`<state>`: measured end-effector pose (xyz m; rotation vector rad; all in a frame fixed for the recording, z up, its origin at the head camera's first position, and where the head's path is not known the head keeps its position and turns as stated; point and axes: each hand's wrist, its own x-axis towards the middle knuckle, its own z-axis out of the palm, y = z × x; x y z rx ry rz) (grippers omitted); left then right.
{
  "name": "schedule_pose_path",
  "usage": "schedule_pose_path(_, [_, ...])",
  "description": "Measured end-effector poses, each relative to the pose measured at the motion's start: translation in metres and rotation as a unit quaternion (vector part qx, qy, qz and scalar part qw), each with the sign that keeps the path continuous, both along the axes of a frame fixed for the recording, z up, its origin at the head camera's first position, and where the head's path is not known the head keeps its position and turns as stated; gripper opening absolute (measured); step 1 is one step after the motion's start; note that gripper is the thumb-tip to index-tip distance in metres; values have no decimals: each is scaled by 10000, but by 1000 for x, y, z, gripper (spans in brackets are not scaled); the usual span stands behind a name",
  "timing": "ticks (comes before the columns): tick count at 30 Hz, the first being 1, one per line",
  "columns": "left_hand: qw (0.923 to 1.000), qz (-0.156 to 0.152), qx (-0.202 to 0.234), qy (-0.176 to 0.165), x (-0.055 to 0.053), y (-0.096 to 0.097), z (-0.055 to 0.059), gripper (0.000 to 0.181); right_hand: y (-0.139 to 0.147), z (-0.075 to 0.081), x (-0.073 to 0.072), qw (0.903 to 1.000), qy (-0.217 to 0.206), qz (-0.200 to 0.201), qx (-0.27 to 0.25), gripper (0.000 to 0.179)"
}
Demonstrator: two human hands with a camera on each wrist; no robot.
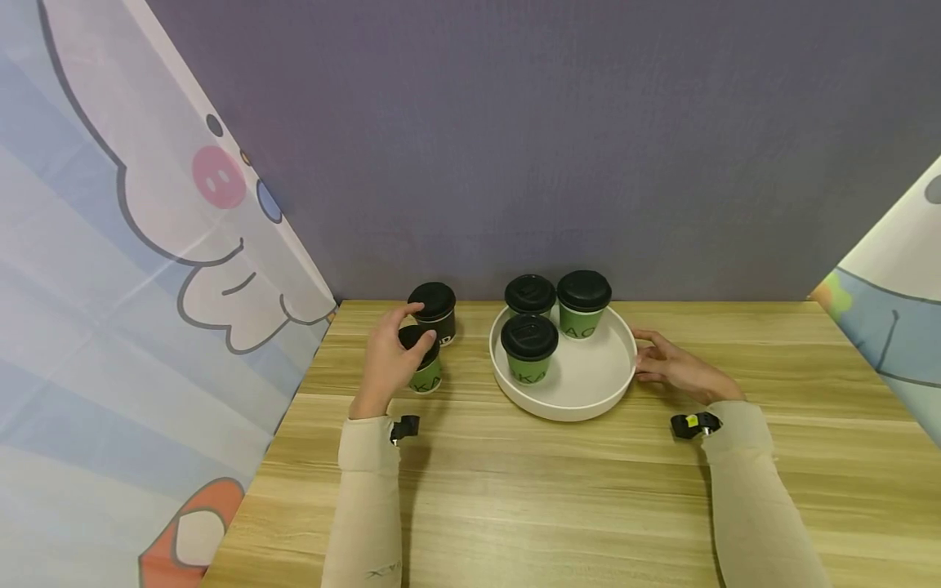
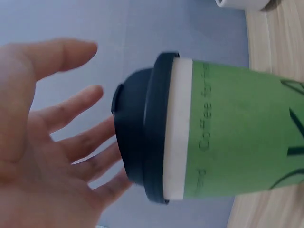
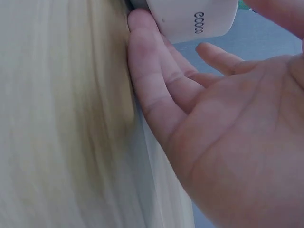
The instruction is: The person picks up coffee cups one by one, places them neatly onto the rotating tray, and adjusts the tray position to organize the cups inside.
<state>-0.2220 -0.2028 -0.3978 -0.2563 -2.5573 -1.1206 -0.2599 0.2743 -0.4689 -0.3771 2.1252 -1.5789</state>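
Observation:
My left hand (image 1: 391, 356) reaches over a green paper cup (image 1: 425, 377) with a black lid, standing on the table at the left. In the left wrist view its fingers are spread around the black lid (image 2: 137, 126), thumb apart from it. A dark cup (image 1: 432, 314) with a black lid stands just behind. To the right, my right hand (image 1: 678, 365) is at the side of a round white tray (image 1: 566, 411). The right wrist view shows straight fingertips against the low edge of the tray's wall (image 3: 192, 21), the thumb away from it.
Inside the tray stand a front green cup (image 1: 528, 367), a right-hand green cup (image 1: 579, 321) and a rear cup (image 1: 531, 296), all black-lidded. A grey wall (image 1: 544, 147) rises behind the wooden table (image 1: 529, 498); a printed curtain (image 1: 132, 327) hangs along its left side.

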Motion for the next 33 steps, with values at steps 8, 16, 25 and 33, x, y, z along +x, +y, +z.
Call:
schedule_pose_path(8, [9958,-150,-574,-691,-1,-10,-4,70,1,-2,0,9997,117,203,108,77])
schedule_pose_path(16, [9911,-143,-754,-1091,-3,-15,-8,81,0,-3,1,9992,231,246,220,80])
schedule_pose_path(25, [9839,-186,-892,-1536,-4,-18,-11,90,-1,-4,0,9979,412,295,406,83])
schedule_pose_path(33, [9793,-134,-968,-1773,-3,-19,-11,97,0,-6,-2,9977,368,399,407,88])
